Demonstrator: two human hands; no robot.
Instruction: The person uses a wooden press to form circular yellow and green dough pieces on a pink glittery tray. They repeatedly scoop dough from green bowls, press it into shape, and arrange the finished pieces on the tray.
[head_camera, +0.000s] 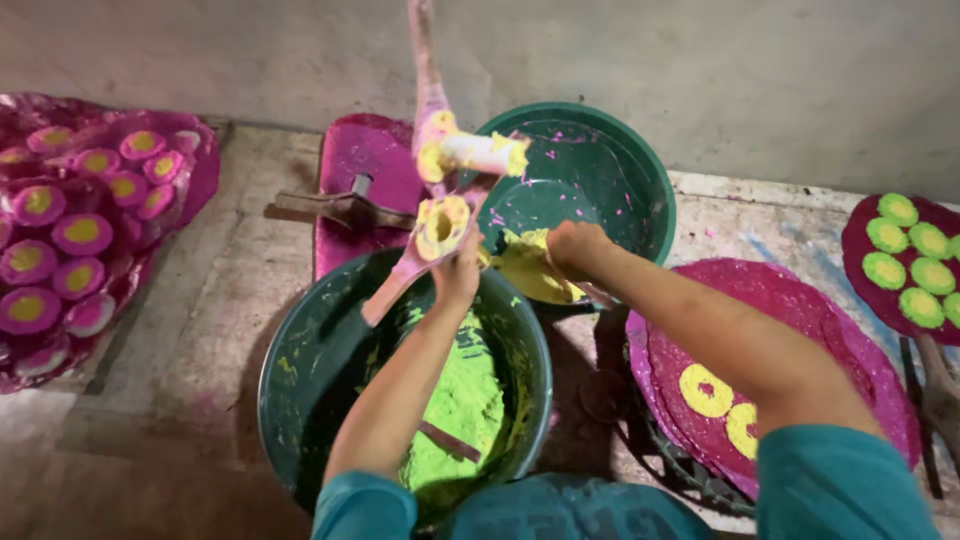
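Centrally, one pink lever mould (440, 225) caked with yellow-green powder stands over two green basins, the left hand (458, 272) closed around its lower arm above the near basin (300, 370), which holds green powder (462, 400). The right hand (575, 248) is fisted at a heap of yellow powder (530, 265) on the far basin (640, 180); whether it grips anything cannot be told. Two yellow rings (706, 390) lie on the pink tray (800, 320) at right, and six green discs (905, 265) on another tray (860, 240) beyond.
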